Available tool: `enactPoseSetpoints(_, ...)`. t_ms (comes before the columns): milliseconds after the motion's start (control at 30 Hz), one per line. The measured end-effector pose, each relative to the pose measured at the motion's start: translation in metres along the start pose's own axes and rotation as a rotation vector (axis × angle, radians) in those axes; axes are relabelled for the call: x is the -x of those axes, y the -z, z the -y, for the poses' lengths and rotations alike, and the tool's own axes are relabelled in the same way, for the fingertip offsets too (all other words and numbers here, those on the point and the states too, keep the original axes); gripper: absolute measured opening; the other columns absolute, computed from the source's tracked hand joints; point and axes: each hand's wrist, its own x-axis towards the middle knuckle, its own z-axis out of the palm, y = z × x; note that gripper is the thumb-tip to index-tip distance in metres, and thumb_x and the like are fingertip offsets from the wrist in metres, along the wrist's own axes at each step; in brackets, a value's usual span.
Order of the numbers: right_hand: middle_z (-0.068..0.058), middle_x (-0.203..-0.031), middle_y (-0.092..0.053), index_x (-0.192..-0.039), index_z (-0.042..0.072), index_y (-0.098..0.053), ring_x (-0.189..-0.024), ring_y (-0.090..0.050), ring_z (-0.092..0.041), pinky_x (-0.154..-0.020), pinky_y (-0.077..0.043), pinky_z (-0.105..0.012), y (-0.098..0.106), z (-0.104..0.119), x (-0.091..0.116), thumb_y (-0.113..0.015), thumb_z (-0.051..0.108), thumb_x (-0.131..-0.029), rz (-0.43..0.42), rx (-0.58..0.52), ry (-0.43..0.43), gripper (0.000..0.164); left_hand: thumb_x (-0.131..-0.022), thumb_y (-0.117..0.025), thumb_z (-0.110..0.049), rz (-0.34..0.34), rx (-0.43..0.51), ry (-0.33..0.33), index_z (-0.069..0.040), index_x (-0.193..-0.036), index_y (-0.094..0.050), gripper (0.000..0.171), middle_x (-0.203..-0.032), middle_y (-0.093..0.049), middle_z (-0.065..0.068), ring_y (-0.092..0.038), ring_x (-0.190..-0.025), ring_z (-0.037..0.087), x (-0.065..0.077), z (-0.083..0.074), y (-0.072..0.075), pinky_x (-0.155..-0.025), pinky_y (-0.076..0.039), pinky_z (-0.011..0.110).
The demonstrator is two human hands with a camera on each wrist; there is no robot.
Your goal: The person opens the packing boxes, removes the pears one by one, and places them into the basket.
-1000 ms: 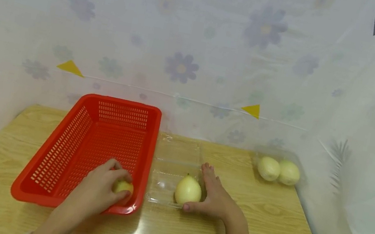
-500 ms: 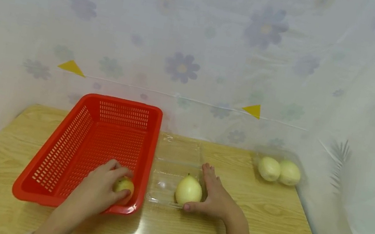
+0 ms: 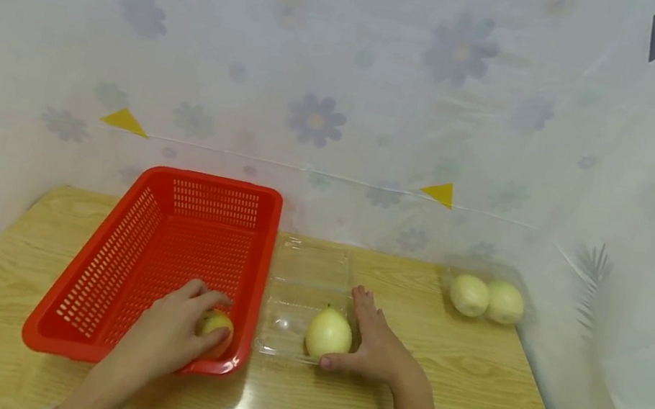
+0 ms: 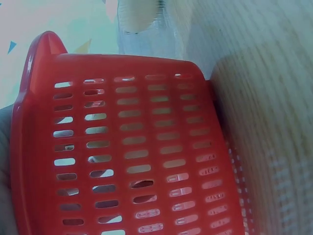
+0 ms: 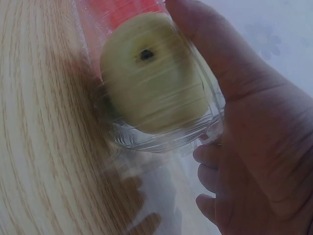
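Inside the red plastic basket (image 3: 266,259), at its near right corner, my left hand (image 3: 164,326) grips a yellowish pear (image 3: 221,322) between thumb and fingers. The left wrist view shows mainly the basket's slotted outer wall (image 4: 137,63), which hides that pear. To the right lies an open clear plastic clamshell box (image 3: 282,310). A pale pear (image 3: 329,334) sits in its right half, stem up. My right hand (image 3: 377,348) holds the box's right end, thumb at the near corner and fingers along the far side. The right wrist view shows this pear (image 5: 156,93) through the clear wall.
Another clear plastic box (image 3: 494,269) with two pears (image 3: 487,300) stands at the back right of the wooden table (image 3: 464,397). The basket's right wall stands close beside the open box. A flowered white curtain (image 3: 350,77) hangs behind and at the sides.
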Motion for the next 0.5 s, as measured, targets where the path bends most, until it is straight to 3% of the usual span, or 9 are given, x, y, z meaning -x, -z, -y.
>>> enactPoseSetpoints(133, -0.016, -0.166, 0.006, -0.160, 0.014, 0.008, -0.153, 0.008, -0.034, -0.121, -0.002, -0.057, 0.000, 0.001, 0.000, -0.083, 0.063, -0.067, -0.003, -0.008, -0.005, 0.139, -0.085, -0.078, -0.034, -0.019, -0.014, -0.025, -0.026, -0.114, -0.070, 0.031, -0.099, -0.058, -0.002, -0.045, -0.067, 0.013, 0.001, 0.001, 0.000, -0.056, -0.038, 0.031)
enactPoseSetpoints(233, -0.016, -0.166, 0.007, -0.160, 0.013, 0.007, -0.153, 0.008, -0.035, -0.121, -0.002, -0.057, 0.000, 0.001, 0.001, -0.084, 0.063, -0.066, -0.002, -0.008, -0.010, 0.139, -0.085, -0.078, -0.032, -0.075, -0.041, -0.064, -0.026, -0.111, -0.070, 0.027, -0.100, -0.059, -0.003, -0.050, -0.069, 0.012, 0.003, -0.001, -0.001, -0.054, -0.042, 0.030)
enactPoseSetpoints(500, -0.018, -0.166, 0.004, -0.160, 0.011, 0.006, -0.153, 0.005, -0.037, -0.121, -0.004, -0.057, 0.000, 0.000, 0.001, -0.083, 0.064, -0.066, -0.007, 0.021, -0.004, 0.139, -0.083, -0.079, -0.024, -0.362, -0.079, -0.359, -0.022, -0.103, -0.073, 0.022, -0.103, -0.063, -0.006, -0.062, -0.094, 0.018, 0.007, -0.024, -0.010, -0.062, -0.055, 0.030)
